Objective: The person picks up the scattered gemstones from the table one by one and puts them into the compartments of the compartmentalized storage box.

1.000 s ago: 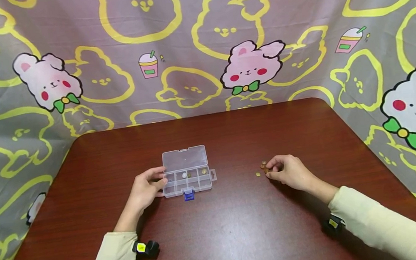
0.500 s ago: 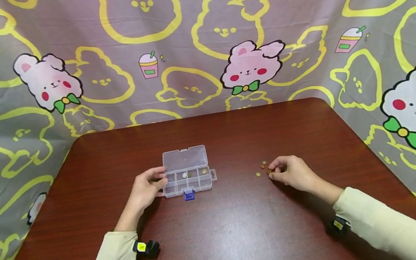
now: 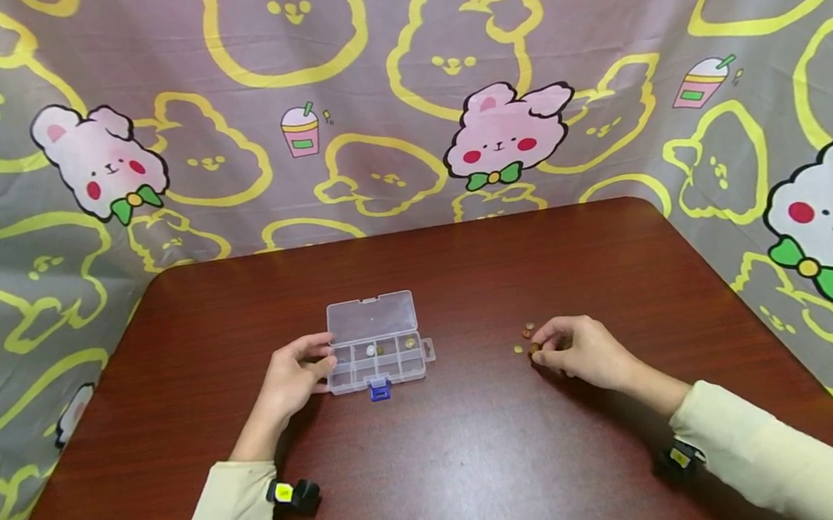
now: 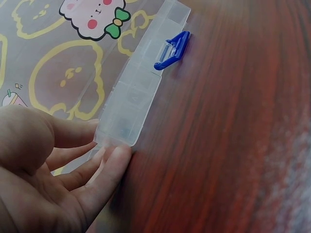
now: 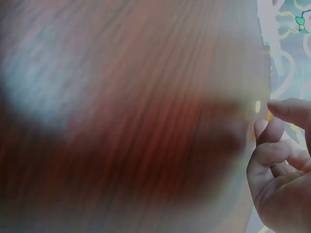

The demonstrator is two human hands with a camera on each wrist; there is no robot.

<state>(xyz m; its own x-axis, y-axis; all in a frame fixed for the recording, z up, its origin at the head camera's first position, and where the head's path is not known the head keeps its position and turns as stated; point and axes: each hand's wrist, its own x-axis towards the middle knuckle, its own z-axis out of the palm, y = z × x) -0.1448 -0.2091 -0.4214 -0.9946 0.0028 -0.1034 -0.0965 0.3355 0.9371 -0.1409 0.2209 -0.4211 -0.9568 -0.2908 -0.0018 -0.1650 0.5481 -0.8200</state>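
Collecting seems the step: right of centre, the right hand [image 3: 587,349] pinches a brown button-like piece [image 3: 534,349]; left of centre, the left hand [image 3: 294,376] grips the compartment box [image 3: 407,376]. Moving the piece there probably needs a steady pinch.

I have a dark reddish-brown, wood-grained worktop [image 3: 443,458] on my feed, its far corners rounded. Left of its middle I see a clear compartment box [image 3: 388,369], its lid [image 3: 372,318] opened toward the far edge, its blue latch [image 3: 380,391] facing the near side. Nearer the right edge I make out small round pieces [image 3: 526,335], a yellowish one [image 3: 518,349] lying leftmost.
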